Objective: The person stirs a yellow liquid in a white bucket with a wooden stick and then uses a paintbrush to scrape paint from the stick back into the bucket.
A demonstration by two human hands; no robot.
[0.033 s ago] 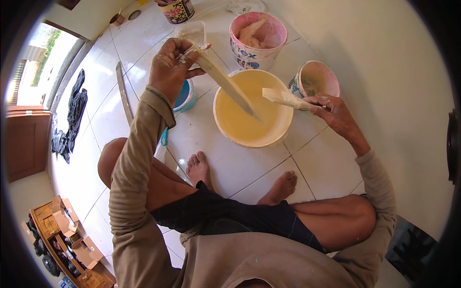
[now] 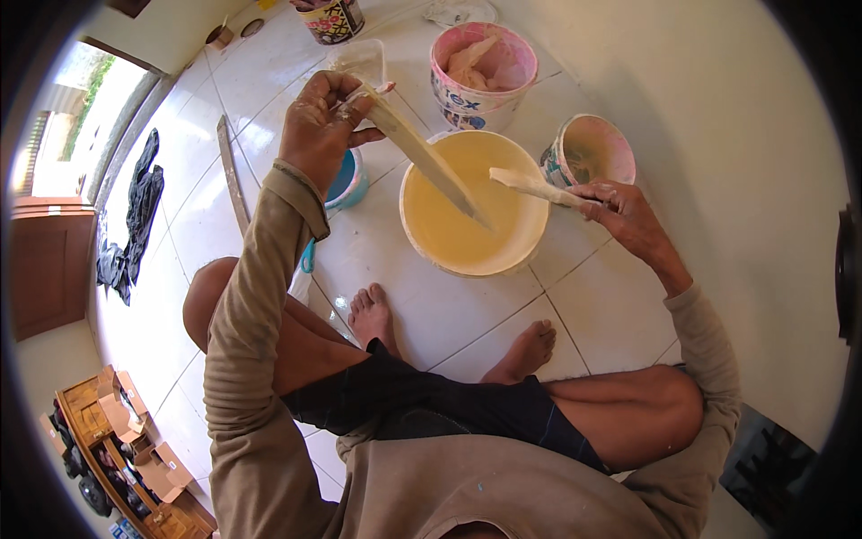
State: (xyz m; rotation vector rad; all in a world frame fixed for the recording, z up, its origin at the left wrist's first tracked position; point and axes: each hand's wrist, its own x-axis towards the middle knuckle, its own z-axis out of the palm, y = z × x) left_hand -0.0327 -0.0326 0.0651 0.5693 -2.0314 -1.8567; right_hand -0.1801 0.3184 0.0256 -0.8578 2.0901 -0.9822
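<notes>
Left hand raised above floor level, fingers curled tight round upper end of long flat wooden stick. Stick slanting down and away from those fingers, lower tip dipped in yellow paint inside large cream bucket. Right hand at bucket's far rim, fingers closed on handle end of second, paler stick, which reaches from fingertips over the rim toward bucket centre. Both sticks near each other over the paint; contact between them not determinable.

Just beyond right fingers: small pink-lined bucket, smeared inside. Beyond left fingers: pink tub holding pale lumps. Below left wrist: blue container, partly hidden.

Surface: white glossy floor tiles with dark grout lines, sunlit. Bare feet resting on tiles just short of large bucket. Loose wooden slat and dark cloth lying on floor well left of hands. Open doorway at upper left; wooden furniture with cardboard boxes at lower left.
</notes>
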